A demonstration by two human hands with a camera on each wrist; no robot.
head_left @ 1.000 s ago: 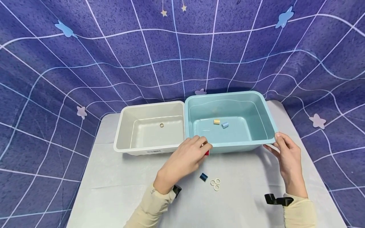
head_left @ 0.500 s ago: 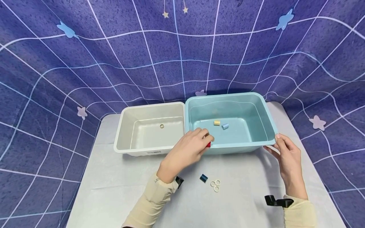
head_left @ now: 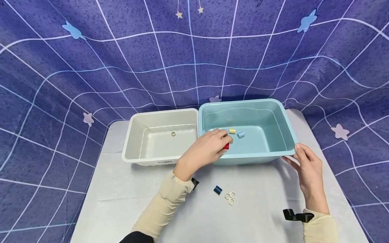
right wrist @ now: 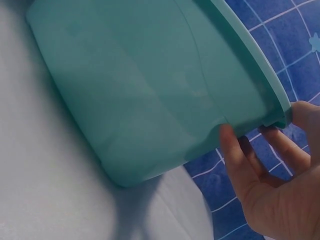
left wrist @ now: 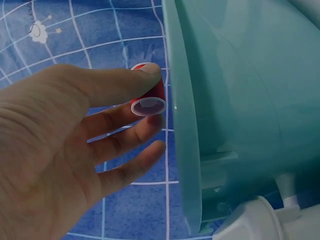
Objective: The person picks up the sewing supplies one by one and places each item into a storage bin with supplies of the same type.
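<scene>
My left hand [head_left: 204,148] pinches a red thread spool [left wrist: 158,91] with white ends, thumb on one side and fingers on the other. It hangs over the near left part of the teal bin [head_left: 258,155], close above the front rim. At that bin's front right corner my right hand [head_left: 309,172] grips the rim, thumb on top and fingers against the outer wall. Inside the teal bin lie a yellow spool [head_left: 232,131] and a light blue spool [head_left: 241,135]. A dark blue spool [head_left: 217,190] lies on the table in front, beside three pale rings [head_left: 231,201].
Directly left of the teal bin stands a white bin [head_left: 152,160], holding one small ring [head_left: 173,134]. Both bins sit on a white-covered table [head_left: 121,195]. A blue curtain [head_left: 170,50] with a grid pattern hangs behind and at the sides.
My left hand has carried the red spool forward and slightly right, from the teal bin's front rim to over its inside. My right hand keeps its grip on the corner.
</scene>
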